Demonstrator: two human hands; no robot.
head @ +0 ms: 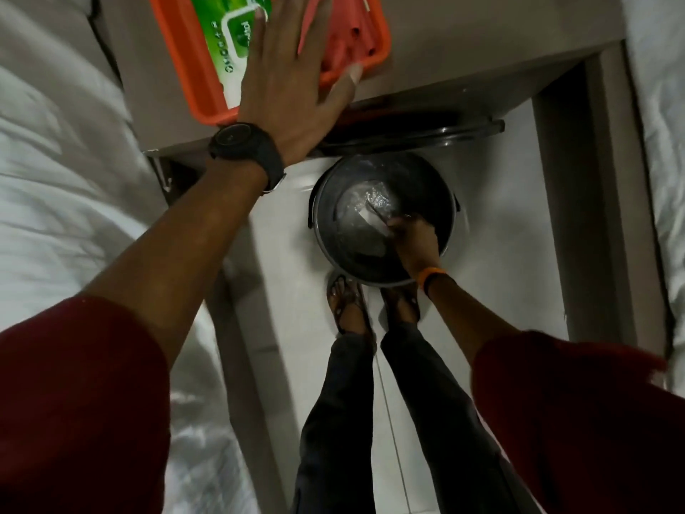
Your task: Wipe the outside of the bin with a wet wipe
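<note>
Bin (383, 220) on pale floor (519, 254), round, dark, open-topped, seen from above; clear liner w/ crumpled plastic at the bottom. Far rim sits just beside a dark lid-like piece (426, 131) lying under the front edge of the grey table (463, 42). Near rim almost touches my view of both sandalled feet (374, 306). I see free floor to the right of bin up to the grey bed frame (608, 202); less room on left, where the other frame edge and white bedding (55, 161) close in.

Right hand (413, 243) reaches down over the near-right rim into the bin mouth, fingers pinched on a small white piece (370, 218), prob. the wet wipe, which sits inside the bin and not on the outer wall. Orange band on that wrist. Grip is narrow and closed on the white piece.

Left hand (293, 79) is spread flat, fingers wide apart, holding nothing, above the near corner of an orange tray (196, 87) on the table. Black watch (244, 146) on wrist. Tray holds a green-and-white wipes pack (230, 35) on left, reddish-pink items (348, 35) on right; can't tell what those are. Tray's near corner is close to the table's front edge. Motion blur on fingertips, so contact w/ tray cannot be told.
</note>
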